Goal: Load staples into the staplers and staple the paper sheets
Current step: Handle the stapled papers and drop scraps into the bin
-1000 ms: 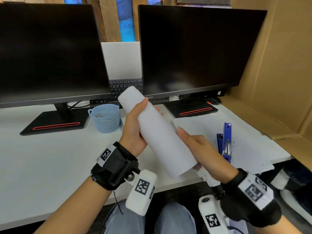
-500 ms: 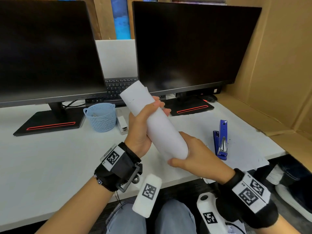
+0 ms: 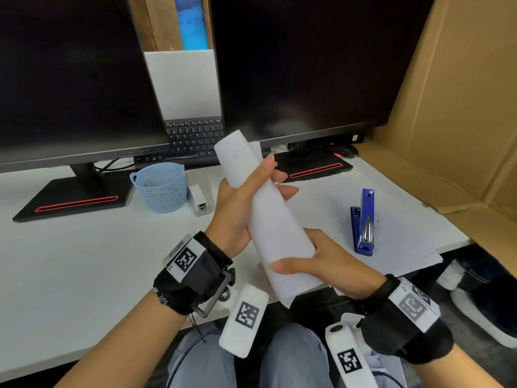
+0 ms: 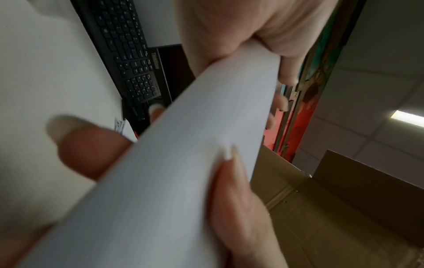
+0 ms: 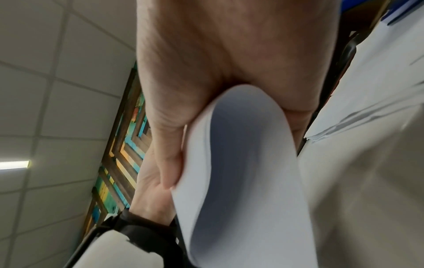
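A roll of white paper sheets (image 3: 275, 219) is held tilted above the desk's front edge. My left hand (image 3: 246, 197) grips its upper part, thumb on top and fingers curled behind. My right hand (image 3: 316, 259) grips the lower part, thumb across the front. In the left wrist view the paper roll (image 4: 179, 163) fills the middle between my fingers. In the right wrist view the rolled sheets (image 5: 241, 163) curve out of my palm. A blue stapler (image 3: 363, 222) lies swung open on loose paper sheets (image 3: 402, 242) at the right. A white stapler (image 3: 197, 196) lies beside the basket.
A light blue mesh basket (image 3: 161, 186) stands left of the white stapler. Two dark monitors (image 3: 302, 65) on black bases stand at the back, with a black keyboard (image 3: 195, 138) between them. A cardboard wall (image 3: 453, 107) closes the right side. The white desk (image 3: 70, 261) spreads to the left.
Both hands have turned and shifted along the roll: the left hand now grips higher near the top, the right hand wraps the lower part with its thumb across the front.
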